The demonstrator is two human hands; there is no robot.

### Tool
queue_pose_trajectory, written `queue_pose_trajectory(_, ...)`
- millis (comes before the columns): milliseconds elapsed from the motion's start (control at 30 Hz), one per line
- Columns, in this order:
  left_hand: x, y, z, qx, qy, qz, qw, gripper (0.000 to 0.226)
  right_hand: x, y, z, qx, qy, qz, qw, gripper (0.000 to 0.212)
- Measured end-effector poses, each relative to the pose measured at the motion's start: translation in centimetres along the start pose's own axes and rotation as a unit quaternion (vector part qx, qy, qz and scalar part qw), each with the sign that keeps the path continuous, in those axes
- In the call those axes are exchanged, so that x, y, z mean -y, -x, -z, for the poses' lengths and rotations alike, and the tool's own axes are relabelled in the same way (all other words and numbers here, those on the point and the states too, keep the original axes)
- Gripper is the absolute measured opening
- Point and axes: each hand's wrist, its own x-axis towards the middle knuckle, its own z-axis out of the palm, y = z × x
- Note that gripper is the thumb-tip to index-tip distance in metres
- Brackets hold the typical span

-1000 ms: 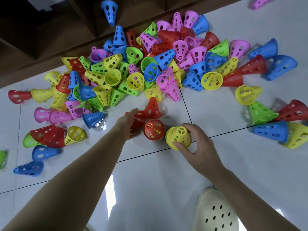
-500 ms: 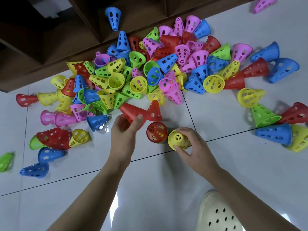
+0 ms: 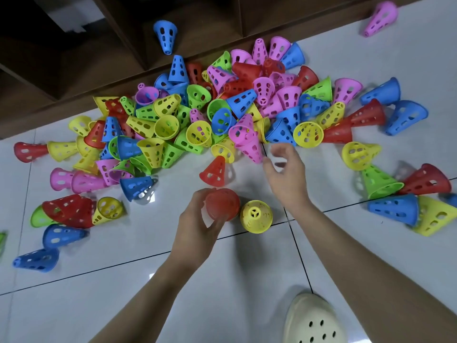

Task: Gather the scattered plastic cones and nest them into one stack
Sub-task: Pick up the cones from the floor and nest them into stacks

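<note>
While the big pile of cones (image 3: 222, 112) lies spread on the white floor (image 3: 123, 280), the left hand (image 3: 197, 231) grips a red cone (image 3: 222, 204), fingers curled round it from below. It holds the cone low over the floor, probably to set it down as the start of a red stack or to push it onto one. A yellow cone (image 3: 256, 216) stands just beside it on its wide end, tip up, likely put there to begin a stack too. The right hand (image 3: 286, 174) holds nothing; its fingers are apart and a bit bent, and it reaches toward the near edge of the pile. A pink cone (image 3: 249, 148) lies just beside its fingertips, and a blue cone (image 3: 282, 133) sits a little beyond. Another red cone (image 3: 215, 169) stands alone between the pile and the left hand, near both hands. It looks like an easy one to take next. Most cones are not stacked yet. A pale shoe (image 3: 314, 320) shows at the bottom.
</note>
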Motion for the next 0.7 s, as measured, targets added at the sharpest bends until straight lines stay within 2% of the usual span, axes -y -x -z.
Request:
queue_pose_trajectory(100, 0.8, 0.0, -0.2, 0.011, -0.057, -0.008, 0.998, 0.05, 0.5, -4.0, -1.7, 0.048, 0.062, -0.029, 0.997, 0.058)
queue_pose_trajectory(133, 1.0, 0.0, -0.3, 0.018, -0.073, -0.018, 0.997, 0.05, 0.3, -4.8, -2.3, 0.062, 0.088, -0.035, 0.994, 0.062)
queue_pose_trajectory(267, 1.6, -0.2, -0.4, 0.039, -0.09, -0.039, 0.994, 0.052, -1.3, -5.9, -4.4, 0.089, 0.212, -0.016, 0.973, 0.065)
queue_pose_trajectory(433, 2.3, -0.6, 0.1, 0.061, -0.119, -0.048, 0.99, 0.061, -1.9, -6.0, -5.3, 0.067, 0.251, 0.004, 0.966, 0.065)
queue_pose_trajectory(500, 2.8, -1.0, 0.8, 0.087, -0.132, -0.067, 0.985, 0.063, -2.3, -6.0, -5.3, 0.094, 0.243, -0.001, 0.966, 0.066)
queue_pose_trajectory(600, 3.9, -1.9, 2.3, 0.112, -0.172, -0.088, 0.975, 0.062, -2.6, -5.7, -4.5, 0.121, 0.165, -0.016, 0.979, 0.062)
queue_pose_trajectory(700, 4.9, -3.3, 3.4, 0.078, -0.183, -0.044, 0.979, 0.05, -2.0, -4.7, -2.4, 0.113, 0.078, -0.033, 0.99, 0.057)
